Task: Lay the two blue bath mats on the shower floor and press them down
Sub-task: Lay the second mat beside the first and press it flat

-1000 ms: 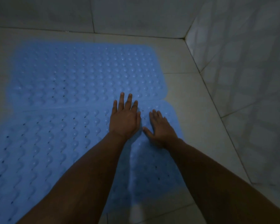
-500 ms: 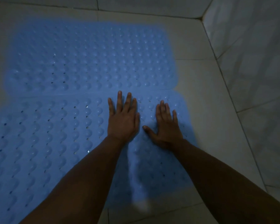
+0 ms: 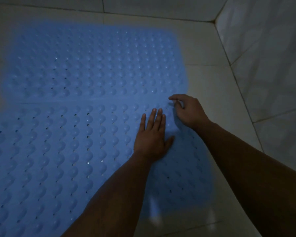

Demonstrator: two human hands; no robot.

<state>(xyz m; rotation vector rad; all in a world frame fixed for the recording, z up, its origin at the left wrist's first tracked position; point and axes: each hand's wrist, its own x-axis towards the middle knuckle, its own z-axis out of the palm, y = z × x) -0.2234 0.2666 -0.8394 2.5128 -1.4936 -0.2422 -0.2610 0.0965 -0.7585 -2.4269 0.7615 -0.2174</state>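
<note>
Two blue mats lie flat on the pale tiled floor, long edges touching. The far mat (image 3: 96, 65) is covered in round bumps (with a few small holes); the near mat (image 3: 50, 151) has bumps and holes.

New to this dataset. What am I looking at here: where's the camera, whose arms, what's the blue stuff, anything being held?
There is no robot here. A person wears a wide-angle camera on the head, and it looks forward and down, so the two bare forearms that come in from the bottom are that person's own. There is only this one view.

The blue things are two bumpy bath mats with small holes, lying side by side on a pale tiled shower floor: the far mat and the near mat, whose long edges meet in a seam. A tiled wall rises on the right.

The left hand lies flat on the near mat, fingers straight. The right hand is at the seam near the mats' right end, fingers curled; whether it pinches a mat edge is too dim to tell.
</note>
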